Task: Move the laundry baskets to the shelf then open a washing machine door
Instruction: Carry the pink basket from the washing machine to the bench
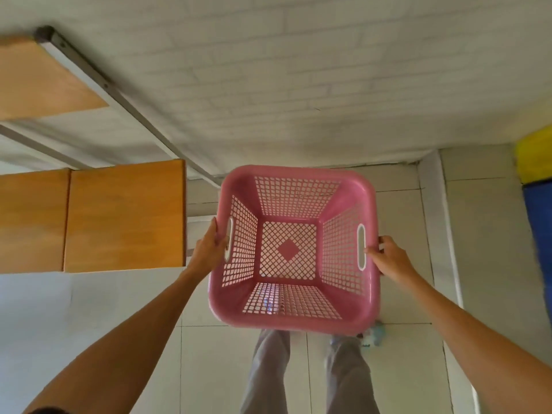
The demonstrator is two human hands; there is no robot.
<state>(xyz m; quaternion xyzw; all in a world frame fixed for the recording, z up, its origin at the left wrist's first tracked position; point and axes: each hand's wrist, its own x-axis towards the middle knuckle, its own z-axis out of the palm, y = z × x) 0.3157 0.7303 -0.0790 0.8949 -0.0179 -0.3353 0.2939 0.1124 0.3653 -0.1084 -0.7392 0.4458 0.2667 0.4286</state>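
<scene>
I've got the pink laundry basket (pixel 294 249) up off the floor, held in front of me over my legs, w/ both hands. My left hand (pixel 209 246) is clamped on the left rim by the handle slot, fingers wrapped under the edge, thumb on top. My right hand (pixel 388 259) grips the right rim, fingers (pixel 372 251) curled tight into the handle slot. Basket is empty, just right of the wooden shelf (pixel 122 216), near the white brick wall (pixel 298 85)
</scene>
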